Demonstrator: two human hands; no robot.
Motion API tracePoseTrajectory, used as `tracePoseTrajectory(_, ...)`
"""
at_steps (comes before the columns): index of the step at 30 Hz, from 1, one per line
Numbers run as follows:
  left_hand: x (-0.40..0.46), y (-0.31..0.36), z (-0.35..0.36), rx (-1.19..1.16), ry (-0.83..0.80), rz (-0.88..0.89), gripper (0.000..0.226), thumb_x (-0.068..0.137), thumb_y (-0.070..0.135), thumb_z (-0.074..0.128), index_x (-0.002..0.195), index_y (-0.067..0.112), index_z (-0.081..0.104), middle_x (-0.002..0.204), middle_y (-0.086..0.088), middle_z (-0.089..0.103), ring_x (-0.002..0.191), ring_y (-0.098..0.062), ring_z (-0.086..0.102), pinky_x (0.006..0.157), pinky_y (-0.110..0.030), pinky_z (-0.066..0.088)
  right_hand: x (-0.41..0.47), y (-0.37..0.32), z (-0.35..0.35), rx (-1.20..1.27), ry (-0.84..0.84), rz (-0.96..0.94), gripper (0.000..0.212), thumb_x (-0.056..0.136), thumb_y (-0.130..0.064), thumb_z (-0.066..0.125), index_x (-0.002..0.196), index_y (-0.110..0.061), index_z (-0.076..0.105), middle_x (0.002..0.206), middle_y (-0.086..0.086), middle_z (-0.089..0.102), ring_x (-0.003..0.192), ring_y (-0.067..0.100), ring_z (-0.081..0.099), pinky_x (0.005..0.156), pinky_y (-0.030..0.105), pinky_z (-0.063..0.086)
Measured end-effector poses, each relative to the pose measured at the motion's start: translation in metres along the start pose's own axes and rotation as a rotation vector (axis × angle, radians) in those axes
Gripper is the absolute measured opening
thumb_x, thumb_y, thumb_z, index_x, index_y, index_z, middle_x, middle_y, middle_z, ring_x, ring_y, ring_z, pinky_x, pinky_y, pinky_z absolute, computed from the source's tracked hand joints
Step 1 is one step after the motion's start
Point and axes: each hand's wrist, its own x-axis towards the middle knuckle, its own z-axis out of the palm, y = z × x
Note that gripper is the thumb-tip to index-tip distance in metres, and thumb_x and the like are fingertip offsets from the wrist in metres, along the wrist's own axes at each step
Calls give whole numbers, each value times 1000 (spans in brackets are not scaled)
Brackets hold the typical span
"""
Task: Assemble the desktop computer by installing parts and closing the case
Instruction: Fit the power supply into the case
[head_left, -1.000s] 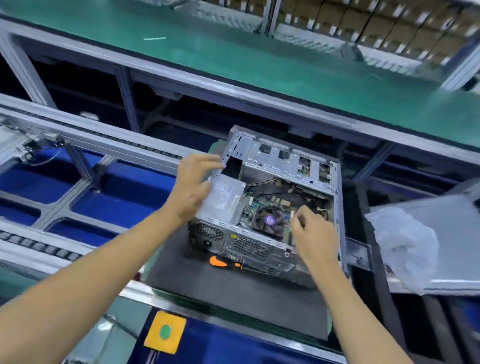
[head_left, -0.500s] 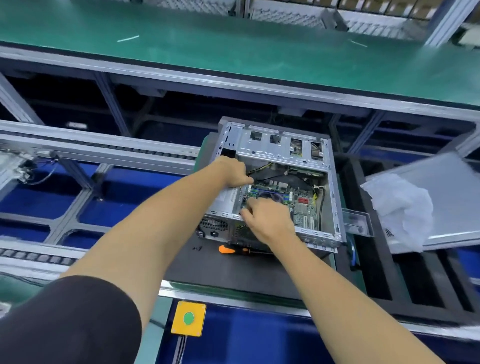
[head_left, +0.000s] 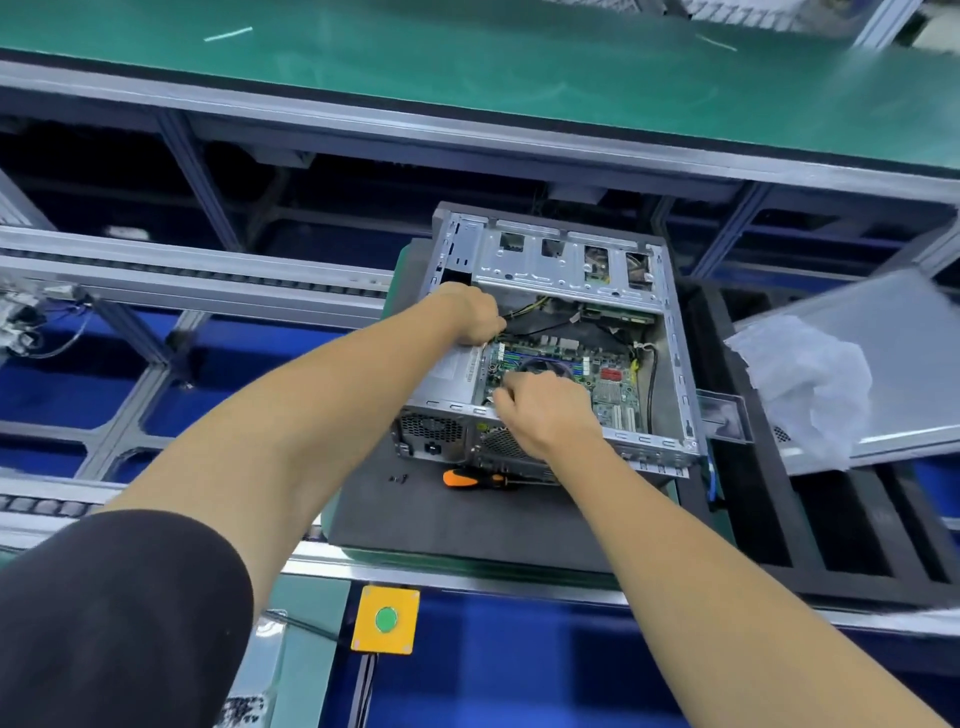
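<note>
Both hands are now working deep inside the computer case (head_left: 566, 260). The left hand (head_left: 475, 316) has dropped from the case's edge and its curled fingers are gripping the cables (head_left: 524, 312). The right hand (head_left: 545, 410) has slid left, fingers curled at something on the motherboard (head_left: 608, 384); what, I cannot tell. Wiring looks underway. The screwdriver (head_left: 475, 479) is lying on the worktop (head_left: 441, 519), just in front of the case.

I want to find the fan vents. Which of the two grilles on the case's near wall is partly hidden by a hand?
The right grille: the right hand overlaps it. The left grille, above the power socket, is fully visible.
</note>
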Motion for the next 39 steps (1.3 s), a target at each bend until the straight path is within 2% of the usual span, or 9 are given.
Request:
tracePoseTrajectory(3, -5, 3, -5, -39, -114, -25, 22, 103, 9, 38, 101, 11, 60, 124, -15, 62, 100, -31, 56, 85, -43, 49, 0, 1, 1, 0, 3, -7, 36, 99, -39, 32, 81, -17, 54, 67, 3, 50, 55, 17, 42, 51, 32, 28)
tracePoseTrajectory(6, -11, 4, -6, -3, -81, -43, 33, 105, 18, 33, 114, 8, 63, 130, -16, 62, 105, -32, 58, 84, -40, 44, 0, 2, 0, 4, -17, 3, 37, 99, -40, 31, 83, -16, 55, 70, 4, 53, 56, 17, 43, 52, 32, 31)
tracePoseTrajectory(14, -1, 4, -3, 48, -85, 23, 24, 99, 12, 35, 102, 12, 58, 102, -11, 57, 91, -30, 55, 79, -37, 43, 3, 3, 1, 14, -58, 42, 39, 96, -47, 30, 71, -21, 47, 67, 1, 49, 56, 16, 41, 52, 30, 28)
tracePoseTrajectory(20, -6, 4, 7, 8, 16, -9, 35, 99, 3, 35, 122, 10, 60, 116, -14, 62, 94, -32, 54, 75, -41, 46, 1, 0, 1, 18, -66, 55, 39, 98, -46, 31, 78, -19, 51, 68, 0, 47, 63, 27, 48, 57, 33, 33)
tracePoseTrajectory(24, -12, 6, 15, -168, 163, -62, 36, 105, 23, 26, 103, 16, 61, 109, -11, 68, 88, -31, 58, 83, -41, 50, -2, -3, -5, 54, -84, 49, 35, 98, -46, 31, 87, -19, 50, 72, 1, 49, 69, 29, 50, 63, 38, 39)
tracePoseTrajectory(27, -15, 6, 17, -209, 214, -60, 35, 108, 32, 21, 107, 15, 50, 102, -13, 69, 86, -31, 58, 81, -42, 38, -3, -4, -9, 99, -121, 44, 35, 98, -45, 31, 94, -17, 53, 84, 5, 55, 75, 31, 53, 66, 39, 40)
tracePoseTrajectory(30, -18, 9, 15, -101, 246, -38, 36, 110, 34, 23, 115, 13, 52, 107, -13, 67, 99, -33, 55, 77, -40, 32, -4, -2, -12, 155, -138, 30, 38, 98, -46, 33, 108, -15, 52, 93, 5, 53, 79, 32, 52, 68, 41, 41)
tracePoseTrajectory(35, -22, 15, 4, 35, 244, 42, 36, 108, 41, 31, 120, 18, 56, 115, -3, 68, 111, -27, 54, 97, -40, 37, -8, 0, -16, 303, -62, 16, 27, 90, -50, 40, 94, -24, 36, 93, -1, 42, 81, 32, 49, 69, 40, 35)
tracePoseTrajectory(39, -25, 29, -9, -137, 279, 148, 26, 104, 44, 45, 114, 25, 59, 110, 4, 66, 113, -22, 52, 105, -37, 31, -6, 10, -22, 634, 6, 2, 21, 90, -40, 46, 98, -20, 44, 101, 2, 43, 89, 27, 50, 77, 45, 46)
